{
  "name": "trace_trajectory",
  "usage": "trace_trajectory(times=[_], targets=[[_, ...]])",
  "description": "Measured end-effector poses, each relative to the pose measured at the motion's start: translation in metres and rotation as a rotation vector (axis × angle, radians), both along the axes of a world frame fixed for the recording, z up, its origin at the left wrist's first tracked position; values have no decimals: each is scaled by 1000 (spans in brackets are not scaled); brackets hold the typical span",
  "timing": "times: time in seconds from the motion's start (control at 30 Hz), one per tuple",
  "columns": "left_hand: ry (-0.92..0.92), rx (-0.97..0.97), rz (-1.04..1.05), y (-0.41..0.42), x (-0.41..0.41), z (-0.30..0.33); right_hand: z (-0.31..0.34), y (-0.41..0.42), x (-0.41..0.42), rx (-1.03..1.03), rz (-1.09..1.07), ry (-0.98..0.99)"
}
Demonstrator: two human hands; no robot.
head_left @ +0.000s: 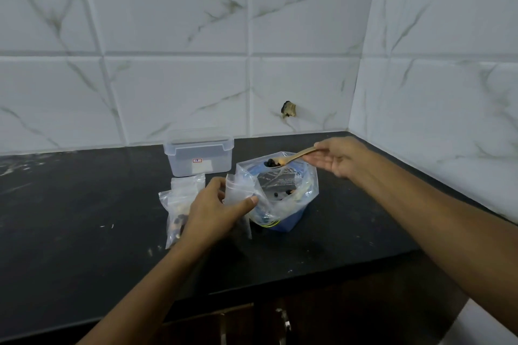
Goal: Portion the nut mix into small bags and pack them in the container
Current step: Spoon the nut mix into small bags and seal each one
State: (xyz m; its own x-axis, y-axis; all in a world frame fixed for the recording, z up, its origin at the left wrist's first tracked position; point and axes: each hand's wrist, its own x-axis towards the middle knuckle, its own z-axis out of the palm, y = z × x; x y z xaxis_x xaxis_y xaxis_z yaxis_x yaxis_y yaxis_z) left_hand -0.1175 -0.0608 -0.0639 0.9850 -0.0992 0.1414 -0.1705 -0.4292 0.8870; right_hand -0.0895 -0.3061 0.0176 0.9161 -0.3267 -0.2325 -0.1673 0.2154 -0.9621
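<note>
Holding a loaded wooden spoon [291, 159] over the big nut bag [283, 193], the right hand [336, 159] must swing left toward the small bag [238, 190] pinched by the left hand [218, 207]

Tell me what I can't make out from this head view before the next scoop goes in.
- Filled small bags: the count and contents, partly covered by the left hand.
- Clear lidded container: frosted walls hide whether anything is inside.
- Label on the container: too small to read.
- Large nut mix bag: crumpled plastic hides how much remains.
- Wooden spoon: handle end hidden in the right hand.
</note>
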Motion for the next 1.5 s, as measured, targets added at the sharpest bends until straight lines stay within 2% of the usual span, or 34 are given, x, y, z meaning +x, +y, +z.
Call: trace_trajectory(times=[0.17, 0.37, 0.43, 0.5, 0.67, 0.73, 0.83, 0.97, 1.1, 1.2, 1.3, 1.37, 1.43, 1.5], targets=[[-61, 74, -10, -14, -3, 11, 20, 19, -8, -29, 77, -52], [-66, 79, 29, -19, -2, 11, 22, 53, -21, -310, 150, -161], [-61, 63, 29, -17, -2, 12, 21, 64, -28, -501, 166, -294], [-75, 45, 50, -14, -1, 12, 18, 76, -37, -798, 166, -487], [-114, 1, 98, -9, 5, 12, 15, 92, -55, -1489, 320, -1184], [-131, -7, 112, -9, 6, 12, 17, 90, -55, -1545, 312, -1275], [-141, -22, 120, -8, 6, 10, 22, 83, -51, -1312, 156, -1200], [-148, -45, 114, -5, 5, 8, 23, 55, -31, -910, -125, -870], [-152, -46, 103, -1, 2, 7, -4, 17, -11, -734, -107, -431], [-154, -37, 101, 2, 2, 5, -30, 2, -5, -620, -63, -213], [-160, -19, 105, 2, 2, 3, -44, 1, -6, -717, 119, -29], [-171, 6, 114, 2, 3, 2, -46, 5, -9, -991, 169, -10], [-170, 2, 111, 1, 3, 2, -43, 11, -13, -1364, 106, -62], [-159, -11, 101, 0, 3, 2, -35, 23, -23, -1518, 26, -155]])
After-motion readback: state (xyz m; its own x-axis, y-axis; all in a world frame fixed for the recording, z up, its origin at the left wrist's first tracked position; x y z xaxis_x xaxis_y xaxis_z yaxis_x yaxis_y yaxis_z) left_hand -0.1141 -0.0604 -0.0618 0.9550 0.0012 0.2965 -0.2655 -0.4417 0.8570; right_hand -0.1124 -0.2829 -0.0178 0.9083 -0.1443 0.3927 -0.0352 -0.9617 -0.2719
